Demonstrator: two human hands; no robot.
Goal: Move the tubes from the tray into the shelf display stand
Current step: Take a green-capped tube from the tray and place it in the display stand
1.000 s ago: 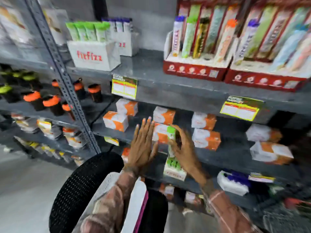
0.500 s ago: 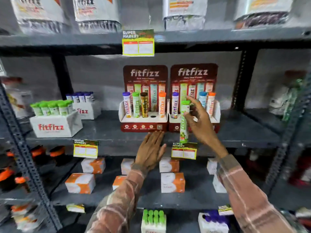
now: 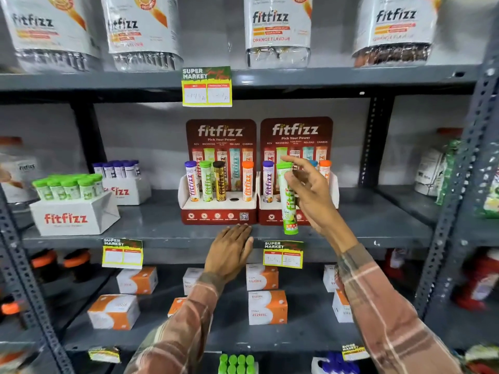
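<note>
My right hand (image 3: 310, 193) holds a green-capped tube (image 3: 287, 201) upright in front of the right red display stand (image 3: 297, 130), beside its purple-capped tube (image 3: 267, 182). The tube's base hangs below the stand's front edge. My left hand (image 3: 229, 252) rests flat, fingers together, on the front edge of the grey shelf (image 3: 162, 230), just below the left display stand (image 3: 220, 214). That stand carries purple, green, black and orange-capped tubes, with one hole (image 3: 234, 198) bare. A tray of green-capped tubes (image 3: 235, 364) shows at the bottom edge.
White boxes of green-capped tubes (image 3: 73, 209) and purple-capped tubes (image 3: 121, 182) sit at the shelf's left. Large jars (image 3: 278, 31) line the shelf above. Orange-and-white cartons (image 3: 267, 306) fill the shelf below. Metal uprights (image 3: 453, 211) frame the right side.
My view rose from the low shelves to the display stands. My right hand lifted the green-capped tube up to the right stand, and my left hand came to rest on the shelf edge.
</note>
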